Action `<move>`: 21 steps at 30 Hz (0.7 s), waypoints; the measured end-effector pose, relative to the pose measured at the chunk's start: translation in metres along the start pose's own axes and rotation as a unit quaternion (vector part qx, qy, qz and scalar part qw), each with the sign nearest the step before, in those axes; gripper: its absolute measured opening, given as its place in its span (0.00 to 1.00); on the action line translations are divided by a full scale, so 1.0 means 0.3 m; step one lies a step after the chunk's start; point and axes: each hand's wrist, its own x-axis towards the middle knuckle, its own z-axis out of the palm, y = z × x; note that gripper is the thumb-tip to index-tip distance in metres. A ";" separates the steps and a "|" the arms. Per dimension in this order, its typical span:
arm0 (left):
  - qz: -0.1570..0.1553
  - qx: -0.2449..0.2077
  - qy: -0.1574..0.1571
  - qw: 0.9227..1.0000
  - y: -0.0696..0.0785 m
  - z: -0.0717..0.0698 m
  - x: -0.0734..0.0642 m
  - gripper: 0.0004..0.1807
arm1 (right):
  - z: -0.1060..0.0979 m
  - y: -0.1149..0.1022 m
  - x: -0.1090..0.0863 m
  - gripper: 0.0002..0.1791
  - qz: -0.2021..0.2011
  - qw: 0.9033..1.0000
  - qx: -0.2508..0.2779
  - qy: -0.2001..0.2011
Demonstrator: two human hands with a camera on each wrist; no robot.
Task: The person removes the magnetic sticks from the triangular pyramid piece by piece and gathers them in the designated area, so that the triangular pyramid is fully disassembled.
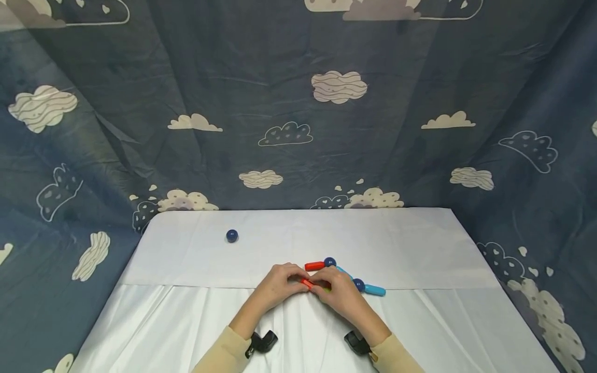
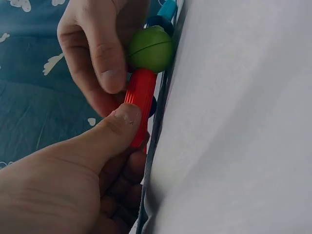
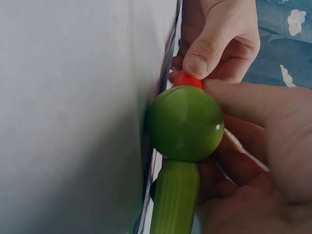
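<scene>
My left hand (image 1: 278, 283) pinches a red ribbed rod (image 2: 140, 95) between thumb and fingers. At its far end the rod meets a green ball (image 3: 185, 124), and a green rod (image 3: 175, 197) extends from the ball's other side. Around the ball and its joint with the red rod curl the thumb and fingers of my right hand (image 1: 339, 292). Just beyond the right hand, in the head view, lie another red rod (image 1: 314, 266), a dark blue ball (image 1: 329, 262), a second dark blue ball (image 1: 358, 284) and a light blue rod (image 1: 375, 290), partly hidden by that hand.
A single dark blue ball (image 1: 231, 235) sits toward the back left of the white-covered table (image 1: 410, 248). Behind and beside the table hangs a dark cloth (image 1: 280, 62) with cloud prints. Each wrist carries a small black camera (image 1: 264, 342).
</scene>
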 end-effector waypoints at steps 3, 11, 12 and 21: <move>-0.004 0.003 0.011 1.000 -0.005 -0.003 0.003 0.10 | -0.008 0.004 0.002 0.09 0.012 1.000 0.016 0.024; -0.026 0.014 0.043 0.999 -0.016 -0.005 0.003 0.10 | -0.021 0.029 0.004 0.08 0.025 0.996 0.048 0.073; -0.028 0.019 0.048 0.998 -0.018 -0.005 0.004 0.10 | -0.022 0.032 0.005 0.08 0.034 0.995 0.056 0.069; -0.040 0.040 0.083 0.995 -0.026 -0.008 0.011 0.11 | -0.020 0.060 0.017 0.14 0.153 0.978 0.142 0.000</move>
